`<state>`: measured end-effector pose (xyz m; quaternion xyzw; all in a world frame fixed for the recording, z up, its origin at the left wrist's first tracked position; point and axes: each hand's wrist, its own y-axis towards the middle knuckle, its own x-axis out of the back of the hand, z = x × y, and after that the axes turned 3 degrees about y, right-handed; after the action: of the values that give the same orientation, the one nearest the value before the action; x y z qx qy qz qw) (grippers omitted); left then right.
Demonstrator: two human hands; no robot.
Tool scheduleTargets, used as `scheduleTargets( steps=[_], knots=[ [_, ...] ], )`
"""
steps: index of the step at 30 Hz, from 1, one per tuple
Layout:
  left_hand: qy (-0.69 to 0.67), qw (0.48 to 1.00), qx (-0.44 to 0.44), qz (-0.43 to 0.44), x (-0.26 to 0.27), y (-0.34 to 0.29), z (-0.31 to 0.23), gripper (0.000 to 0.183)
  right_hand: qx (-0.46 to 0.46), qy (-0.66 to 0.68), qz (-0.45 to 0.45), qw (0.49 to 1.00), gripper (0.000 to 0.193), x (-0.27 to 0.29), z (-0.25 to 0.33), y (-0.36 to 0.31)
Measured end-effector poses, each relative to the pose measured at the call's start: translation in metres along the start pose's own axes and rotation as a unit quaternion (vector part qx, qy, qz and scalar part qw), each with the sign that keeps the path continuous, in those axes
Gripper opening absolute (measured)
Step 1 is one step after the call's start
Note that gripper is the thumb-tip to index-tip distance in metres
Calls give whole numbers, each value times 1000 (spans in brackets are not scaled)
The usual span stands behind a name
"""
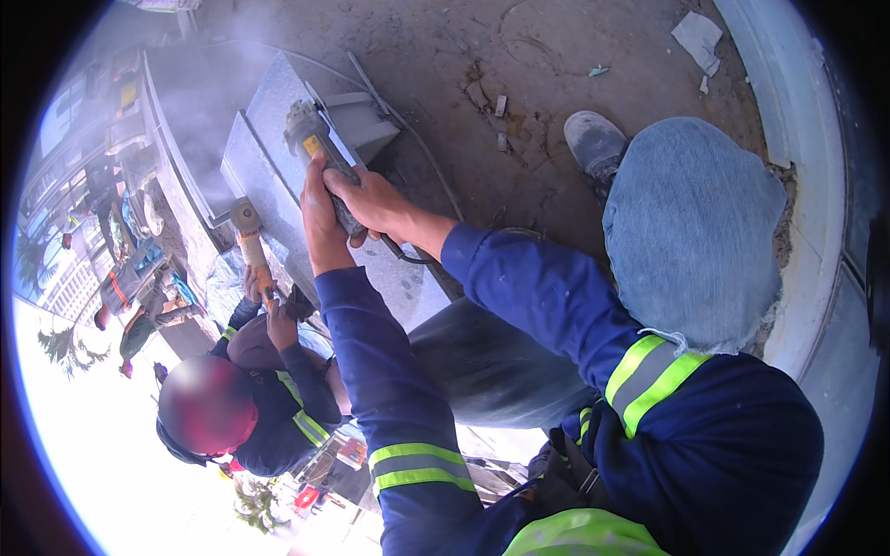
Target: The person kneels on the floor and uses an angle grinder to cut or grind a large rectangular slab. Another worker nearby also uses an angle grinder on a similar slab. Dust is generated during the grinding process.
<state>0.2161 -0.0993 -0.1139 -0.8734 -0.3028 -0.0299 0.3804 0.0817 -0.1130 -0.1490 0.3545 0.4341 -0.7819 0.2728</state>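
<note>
The grinder [315, 145] is held over the grey slab [267, 174]; contact cannot be confirmed. The left grip [319, 213] is clasped round its body nearer the head, the right grip [378, 202] further back, presumably to steady it. The cord [405, 254] leaves the rear, likely keeping it clear of the head.

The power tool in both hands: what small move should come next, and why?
Perhaps ease the grinder slightly along the pale grey slab, two-handed: the left hand and right hand both grip its body, and its head is over the slab, with dusty haze nearby. Whether it touches the slab, I can't tell.
</note>
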Motion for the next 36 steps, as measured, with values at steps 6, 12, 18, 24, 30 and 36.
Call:
scheduleTargets(
  steps=[6, 12, 18, 24, 30, 36],
  knots=[
    [-4, 1000, 1, 3, -2, 4, -5, 52, -7, -5, 5, 1000, 70, 0, 2, 9],
    [-1, 1000, 5, -1, 0, 3, 0, 52, -23, -34, 21, 999, 69, 3, 1, 2],
    [-6, 1000, 1, -3, -1, -11, 5, 52, -29, -33, 13, 999, 70, 2, 1, -16],
    [-3, 1000, 5, -5, -1, -19, 7, 52, -30, -31, -2, 999, 71, 0, -3, -22],
    [8, 1000, -13, -16, -2, -9, 4, 52, -19, -2, 9, 1000, 70, 1, -3, -10],
    [-9, 1000, -12, -6, 3, 3, 6, 50, -28, -44, 2, 999, 70, 1, -6, 5]
  ],
)
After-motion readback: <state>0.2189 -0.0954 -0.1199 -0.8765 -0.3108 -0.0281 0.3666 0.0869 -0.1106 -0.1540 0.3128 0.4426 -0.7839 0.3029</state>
